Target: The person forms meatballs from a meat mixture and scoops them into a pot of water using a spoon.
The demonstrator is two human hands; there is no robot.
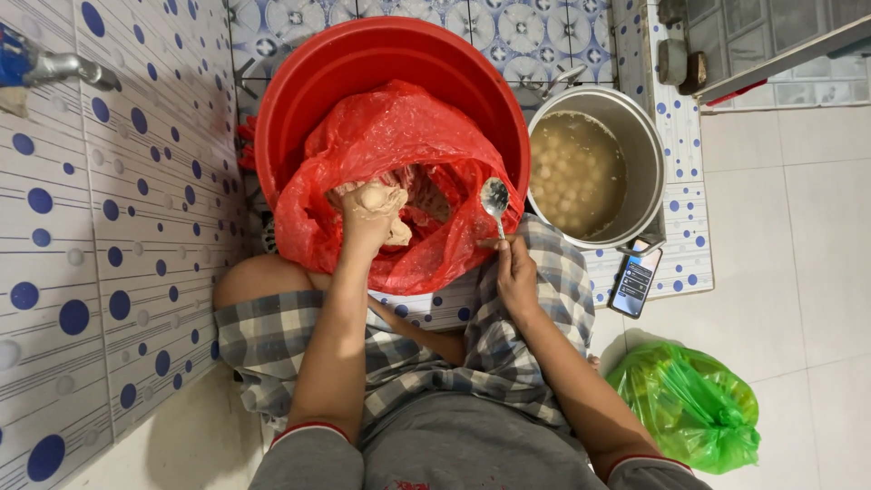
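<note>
A big red basin stands on the tiled floor in front of me, lined with a red plastic bag that holds pale pink paste. My left hand is inside the bag, smeared with paste and closed around a lump of it. My right hand rests on my knee at the bag's right edge and holds a metal spoon upright, its bowl toward the basin.
A steel pot of cloudy broth with several pale balls floating stands to the right of the basin. A phone lies beside it. A green plastic bag sits at lower right. A tap juts from the dotted tile wall at left.
</note>
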